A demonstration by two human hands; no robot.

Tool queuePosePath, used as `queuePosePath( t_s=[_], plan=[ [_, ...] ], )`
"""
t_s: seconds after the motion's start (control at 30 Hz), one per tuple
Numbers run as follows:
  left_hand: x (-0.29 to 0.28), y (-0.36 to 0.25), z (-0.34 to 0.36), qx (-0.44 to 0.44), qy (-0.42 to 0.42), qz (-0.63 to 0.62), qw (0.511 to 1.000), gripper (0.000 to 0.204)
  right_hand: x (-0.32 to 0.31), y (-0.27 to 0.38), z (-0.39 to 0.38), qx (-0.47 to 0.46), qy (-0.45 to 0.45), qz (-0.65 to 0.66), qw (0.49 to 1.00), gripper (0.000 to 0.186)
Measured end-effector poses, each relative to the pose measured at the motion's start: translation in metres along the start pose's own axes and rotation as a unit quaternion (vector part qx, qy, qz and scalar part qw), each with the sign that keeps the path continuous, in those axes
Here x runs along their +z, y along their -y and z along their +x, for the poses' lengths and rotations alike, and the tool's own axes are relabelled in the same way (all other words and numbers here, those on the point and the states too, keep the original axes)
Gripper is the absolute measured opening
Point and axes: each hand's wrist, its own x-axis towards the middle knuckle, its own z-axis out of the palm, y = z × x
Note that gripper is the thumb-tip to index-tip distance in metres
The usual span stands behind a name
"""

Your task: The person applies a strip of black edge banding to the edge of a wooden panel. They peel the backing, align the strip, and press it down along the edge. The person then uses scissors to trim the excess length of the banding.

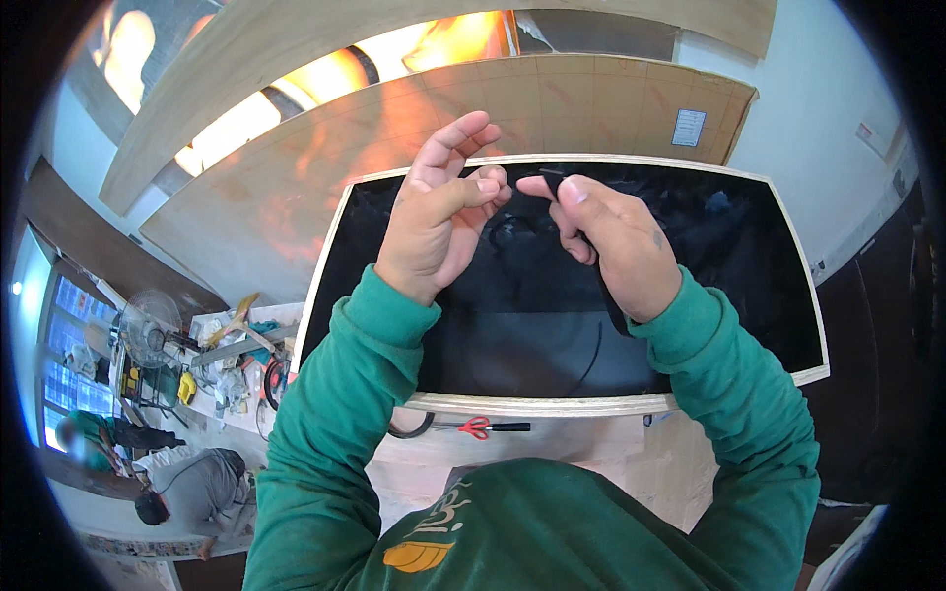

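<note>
My right hand [621,236] pinches a thin black strip [554,180] between thumb and forefinger, over a black glossy panel [473,345] with pale wood edges. Part of the strip hangs below that hand. To its left, my left hand [439,212] is raised, two fingers lifted and bent. Its thumb meets the curled lower fingers; whatever they may hold is too small to see. A gap separates the two hands. A dark curved line [597,357] shows on the panel's near part, either a strip or a reflection.
Red-handled scissors [476,426] lie at the panel's near edge, beside a black coil [412,427]. Behind the panel leans a large brown sheet [591,103]. A cluttered bench [236,394] and a fan [148,320] stand left. A person in grey [202,488] bends down at lower left.
</note>
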Motion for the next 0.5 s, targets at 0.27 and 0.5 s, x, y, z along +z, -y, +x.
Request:
queuePosePath(
  t_s=[0.27,0.5],
  plan=[
    [0.013,0.0,-0.002,0.004,-0.01,0.06,0.998,0.061,-0.007,-0.009,0.004,0.043,0.059,-0.001,0.997,0.025],
    [0.014,0.007,-0.005,0.011,-0.003,0.078,0.997,0.06,-0.003,-0.011,0.005,0.005,0.082,-0.031,0.996,0.025]
  ],
)
